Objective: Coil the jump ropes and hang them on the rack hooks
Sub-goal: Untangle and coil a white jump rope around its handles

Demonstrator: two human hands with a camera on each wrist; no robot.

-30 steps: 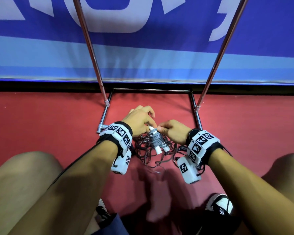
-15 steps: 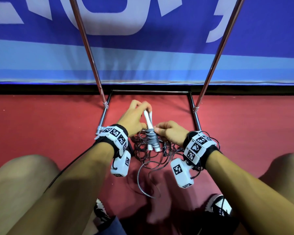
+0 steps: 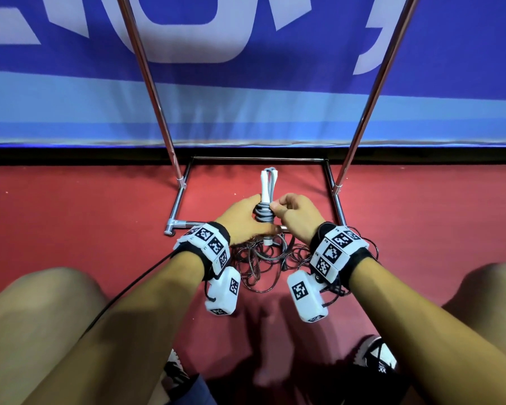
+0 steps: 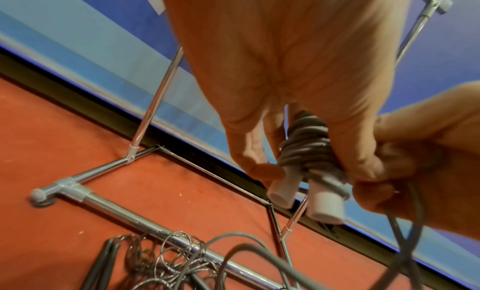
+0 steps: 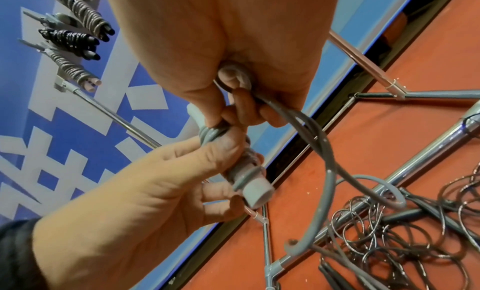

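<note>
A jump rope with two white handles stands nearly upright above the rack base, its grey cord wound tightly round them. My left hand grips the wound bundle from the left; the handle ends stick out below its fingers. My right hand pinches the loose grey cord right beside the bundle, and the free tail curves down toward the floor. Three coiled ropes hang on rack hooks, seen high up in the right wrist view.
A tangled pile of dark wire ropes lies on the red floor across the rack's chrome front bar. Two chrome rack poles rise against a blue banner wall. My knees and shoes frame the bottom of the head view.
Both hands rose and moved toward the rack with the bundle. The handles turned from lying slanted to upright, and the loose cord tail lifted off the floor.
</note>
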